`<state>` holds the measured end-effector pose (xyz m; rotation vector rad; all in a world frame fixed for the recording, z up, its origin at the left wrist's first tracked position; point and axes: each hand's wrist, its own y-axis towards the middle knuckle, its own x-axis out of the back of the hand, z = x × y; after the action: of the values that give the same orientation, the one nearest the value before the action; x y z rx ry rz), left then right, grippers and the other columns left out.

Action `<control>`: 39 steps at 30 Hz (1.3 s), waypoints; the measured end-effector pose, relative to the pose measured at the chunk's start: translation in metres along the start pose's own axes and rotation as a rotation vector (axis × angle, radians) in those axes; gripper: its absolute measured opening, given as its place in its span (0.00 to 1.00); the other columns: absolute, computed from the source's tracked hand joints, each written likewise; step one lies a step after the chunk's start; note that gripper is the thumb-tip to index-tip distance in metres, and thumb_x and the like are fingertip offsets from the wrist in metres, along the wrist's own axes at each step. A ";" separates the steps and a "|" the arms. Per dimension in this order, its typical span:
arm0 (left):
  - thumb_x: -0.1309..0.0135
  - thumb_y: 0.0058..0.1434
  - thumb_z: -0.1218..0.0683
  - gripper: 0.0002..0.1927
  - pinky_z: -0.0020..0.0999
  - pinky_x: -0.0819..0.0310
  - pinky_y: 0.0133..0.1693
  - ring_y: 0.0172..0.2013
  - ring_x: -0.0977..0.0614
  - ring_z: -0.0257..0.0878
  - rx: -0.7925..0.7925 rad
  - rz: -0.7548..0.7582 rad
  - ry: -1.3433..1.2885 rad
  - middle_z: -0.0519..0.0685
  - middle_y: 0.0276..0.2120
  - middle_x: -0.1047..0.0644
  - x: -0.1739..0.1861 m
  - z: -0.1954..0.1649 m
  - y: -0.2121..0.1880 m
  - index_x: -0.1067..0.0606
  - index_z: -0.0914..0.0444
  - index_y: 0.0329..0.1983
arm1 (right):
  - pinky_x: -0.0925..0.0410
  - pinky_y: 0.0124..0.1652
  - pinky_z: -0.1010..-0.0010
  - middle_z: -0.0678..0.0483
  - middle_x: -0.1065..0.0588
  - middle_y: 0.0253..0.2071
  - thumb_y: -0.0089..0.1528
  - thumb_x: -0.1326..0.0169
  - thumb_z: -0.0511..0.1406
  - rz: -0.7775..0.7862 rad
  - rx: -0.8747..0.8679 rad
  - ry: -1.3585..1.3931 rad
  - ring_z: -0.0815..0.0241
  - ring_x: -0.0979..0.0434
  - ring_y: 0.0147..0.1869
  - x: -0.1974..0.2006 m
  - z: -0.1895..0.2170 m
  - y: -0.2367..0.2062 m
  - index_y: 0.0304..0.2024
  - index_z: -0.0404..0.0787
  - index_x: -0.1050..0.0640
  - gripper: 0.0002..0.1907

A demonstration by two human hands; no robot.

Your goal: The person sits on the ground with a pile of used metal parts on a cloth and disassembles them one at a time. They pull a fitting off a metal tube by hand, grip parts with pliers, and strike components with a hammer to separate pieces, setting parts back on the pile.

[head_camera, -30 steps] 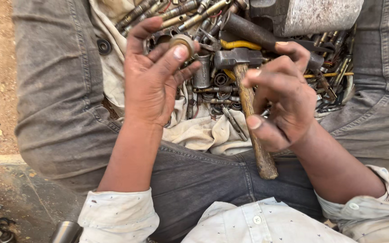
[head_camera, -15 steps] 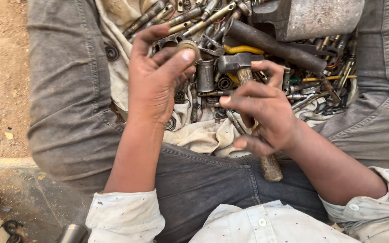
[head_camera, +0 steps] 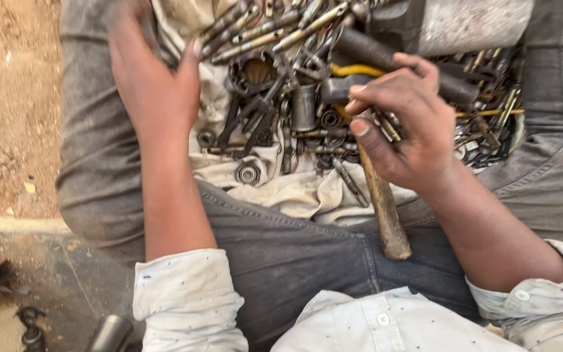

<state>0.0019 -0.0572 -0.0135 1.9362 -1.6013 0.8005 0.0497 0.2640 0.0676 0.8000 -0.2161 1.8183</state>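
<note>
A heap of metal tools (head_camera: 275, 111) lies on a dirty cloth (head_camera: 294, 192) spread across my lap: wrenches, sockets, bolts and rings. My right hand (head_camera: 405, 124) grips a hammer just below its dark head (head_camera: 343, 88). The hammer's worn wooden handle (head_camera: 382, 208) sticks out under my palm toward my body. At the left edge of the heap is my left hand (head_camera: 151, 85), blurred, with its back toward me and its thumb beside several long wrenches (head_camera: 255, 32). Whether its fingers hold anything is hidden.
A thick dark rod (head_camera: 392, 55) and a pale grey cylinder (head_camera: 470, 23) lie at the top of the heap. A round bearing (head_camera: 247, 173) sits on the cloth's near edge. Bare dirt (head_camera: 8, 98) and a concrete ledge (head_camera: 21, 225) are at left, with a metal pipe (head_camera: 109, 332) below.
My left hand, which held a small ring up between its fingers, has swung left and turned over. My right hand has closed in on the hammer near its head.
</note>
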 end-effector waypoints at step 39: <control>0.36 0.62 0.68 0.18 0.34 0.15 0.46 0.43 0.17 0.38 0.504 0.519 -1.424 0.52 0.42 0.21 -0.066 -0.099 -0.058 0.30 0.64 0.50 | 0.24 0.53 0.71 0.51 0.24 0.53 0.63 0.27 0.31 -0.001 -0.124 0.049 0.58 0.19 0.53 -0.007 -0.009 0.004 0.62 0.41 0.24 0.28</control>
<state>0.0375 0.0683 0.0091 2.6956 -2.9867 -0.2589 0.0439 0.2612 0.0576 0.6683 -0.2937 1.8029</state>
